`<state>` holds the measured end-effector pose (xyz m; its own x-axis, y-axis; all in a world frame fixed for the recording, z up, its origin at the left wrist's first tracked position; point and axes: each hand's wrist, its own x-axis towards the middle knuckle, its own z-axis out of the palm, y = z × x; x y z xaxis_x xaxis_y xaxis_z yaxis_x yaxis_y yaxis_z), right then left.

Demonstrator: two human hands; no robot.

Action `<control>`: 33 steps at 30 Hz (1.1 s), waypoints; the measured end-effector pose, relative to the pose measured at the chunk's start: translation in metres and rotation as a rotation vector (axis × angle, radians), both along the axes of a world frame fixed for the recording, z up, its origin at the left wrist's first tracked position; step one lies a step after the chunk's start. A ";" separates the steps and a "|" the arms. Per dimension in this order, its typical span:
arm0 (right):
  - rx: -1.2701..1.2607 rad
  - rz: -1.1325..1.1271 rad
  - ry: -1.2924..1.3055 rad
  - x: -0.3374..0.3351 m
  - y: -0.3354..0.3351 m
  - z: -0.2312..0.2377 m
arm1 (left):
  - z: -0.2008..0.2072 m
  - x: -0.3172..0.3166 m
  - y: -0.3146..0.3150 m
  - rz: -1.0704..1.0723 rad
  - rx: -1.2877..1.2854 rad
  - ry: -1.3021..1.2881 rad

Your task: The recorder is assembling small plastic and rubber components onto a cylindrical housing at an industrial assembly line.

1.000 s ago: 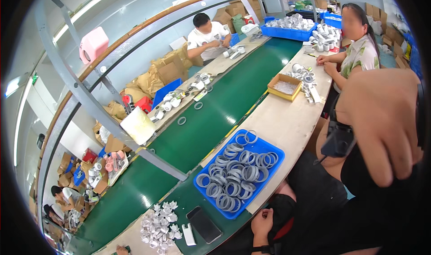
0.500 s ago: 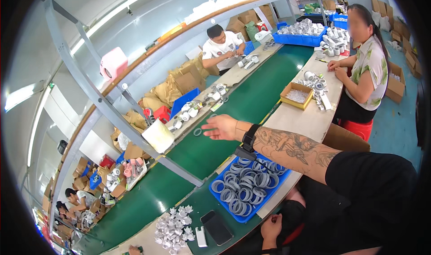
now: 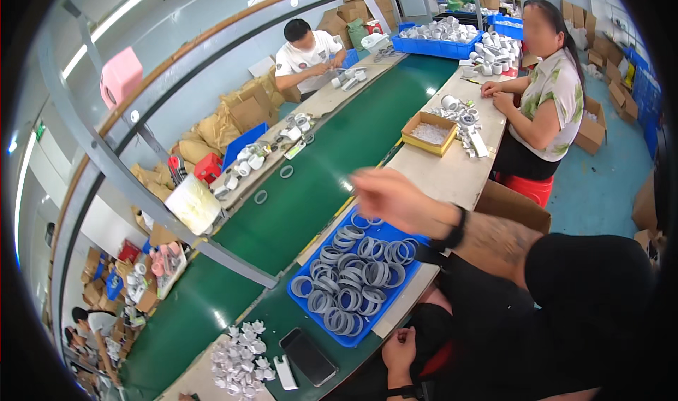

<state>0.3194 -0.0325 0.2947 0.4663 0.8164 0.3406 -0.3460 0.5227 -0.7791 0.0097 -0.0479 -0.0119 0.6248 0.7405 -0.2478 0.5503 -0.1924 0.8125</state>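
I can't tell my blurred right hand's grip mid-frame near grey rings; my left hand curls closed, lower centre.

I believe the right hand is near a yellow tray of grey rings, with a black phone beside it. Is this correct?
One colour is wrong: in the head view, the right hand is near a blue tray of grey rings, with a black phone beside it.

I could pass the raised hand over the belt, above two flat rings. The slanting post obstructs me left of the tray.
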 end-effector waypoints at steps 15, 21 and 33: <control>-0.687 -0.959 -0.983 0.042 -0.115 -0.191 | 0.044 0.013 -0.004 -0.048 -0.187 -0.046; -0.749 -0.891 -1.024 0.047 -0.117 -0.192 | 0.137 -0.023 0.003 -0.113 -0.034 -0.433; -0.773 -0.888 -0.980 0.043 -0.113 -0.184 | 0.119 0.007 0.069 0.261 0.976 -0.038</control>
<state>0.3626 -0.1453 0.1102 0.7365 0.5206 0.4319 0.6460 -0.3518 -0.6775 0.0169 0.0213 0.1071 0.4094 0.7235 0.5558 0.6466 -0.6599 0.3827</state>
